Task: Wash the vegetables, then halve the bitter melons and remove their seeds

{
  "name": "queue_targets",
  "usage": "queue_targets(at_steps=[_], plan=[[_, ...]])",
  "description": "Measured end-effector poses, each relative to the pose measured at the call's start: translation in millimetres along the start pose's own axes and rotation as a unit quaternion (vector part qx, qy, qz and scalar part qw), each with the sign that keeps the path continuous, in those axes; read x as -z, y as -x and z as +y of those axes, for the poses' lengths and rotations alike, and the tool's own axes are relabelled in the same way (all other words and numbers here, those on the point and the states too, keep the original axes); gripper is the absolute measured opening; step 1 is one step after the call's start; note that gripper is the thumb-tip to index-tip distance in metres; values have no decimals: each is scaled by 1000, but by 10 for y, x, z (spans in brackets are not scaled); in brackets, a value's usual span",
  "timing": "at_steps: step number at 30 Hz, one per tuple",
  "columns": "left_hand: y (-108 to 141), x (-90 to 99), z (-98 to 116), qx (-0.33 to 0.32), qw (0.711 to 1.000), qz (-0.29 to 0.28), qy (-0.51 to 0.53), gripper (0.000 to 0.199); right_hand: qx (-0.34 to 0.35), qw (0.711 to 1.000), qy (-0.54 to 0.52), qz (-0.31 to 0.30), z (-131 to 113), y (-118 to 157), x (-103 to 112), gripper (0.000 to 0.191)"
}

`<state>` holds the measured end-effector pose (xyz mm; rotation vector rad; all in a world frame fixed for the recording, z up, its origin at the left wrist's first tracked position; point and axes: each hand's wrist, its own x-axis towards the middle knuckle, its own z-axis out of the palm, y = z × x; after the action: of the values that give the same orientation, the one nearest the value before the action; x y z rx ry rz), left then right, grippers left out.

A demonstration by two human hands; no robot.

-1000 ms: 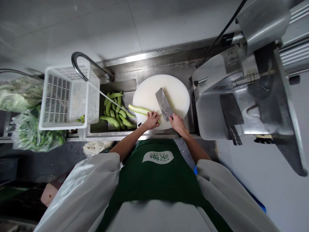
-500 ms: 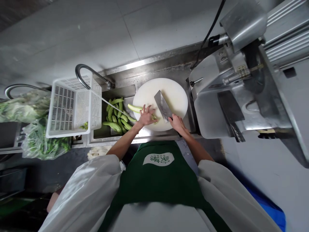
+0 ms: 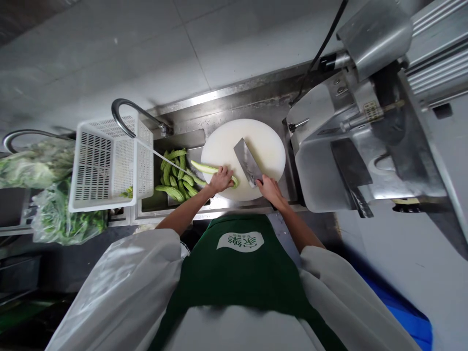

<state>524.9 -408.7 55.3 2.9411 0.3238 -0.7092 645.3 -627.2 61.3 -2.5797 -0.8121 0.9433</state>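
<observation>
Currently gripping a flat, broad metal cleaver (image 3: 247, 158) by its handle in the right hand (image 3: 270, 189), over a smooth, round white board (image 3: 226, 139); clasping in the left hand (image 3: 221, 180) a long, pale-green gourd (image 3: 204, 167) set across the board's left edge, near bumpy green gourds (image 3: 172, 191) heaped in a steel basin (image 3: 179, 140).

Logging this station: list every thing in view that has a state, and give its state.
Left hand: closed over the cut gourd
Right hand: gripping the cleaver
Cleaver: held over the cutting board
Cut gourd: pale inside showing
Whole gourds: heaped in the sink
Faucet: running
White basket: few green bits inside
Second cleaver: lying on the metal machine
</observation>
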Motion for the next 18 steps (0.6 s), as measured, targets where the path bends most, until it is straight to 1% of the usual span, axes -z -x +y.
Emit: queue_targets(at_steps=[4, 7, 9, 11, 13, 15, 18], plan=[[-132, -59, 2, -25, 1000, -7, -12, 50, 4, 1000, -5, 0, -3, 7, 20, 35], [-221, -19, -28, -18, 1000, -18, -6, 49, 14, 1000, -7, 7, -13, 49, 25, 33], [-251, 12, -76, -19, 999, -34, 11, 50, 22, 1000, -11, 3, 3, 51, -1, 31], [-289, 13, -143, -29, 998, -29, 37, 48, 24, 1000, -17, 6, 38, -2, -38, 30], [-352, 1, -210, -29, 995, -23, 88, 42, 41, 999, -19, 22, 68, -77, -38, 29], [-426, 12, -245, 9, 987, -10, 159, 36, 61, 997, -11, 42, 77, -106, 34, 30], [-509, 106, -204, 55, 971, 37, 230, 36, 61, 994, 29, 82, 55, -26, 277, 33]])
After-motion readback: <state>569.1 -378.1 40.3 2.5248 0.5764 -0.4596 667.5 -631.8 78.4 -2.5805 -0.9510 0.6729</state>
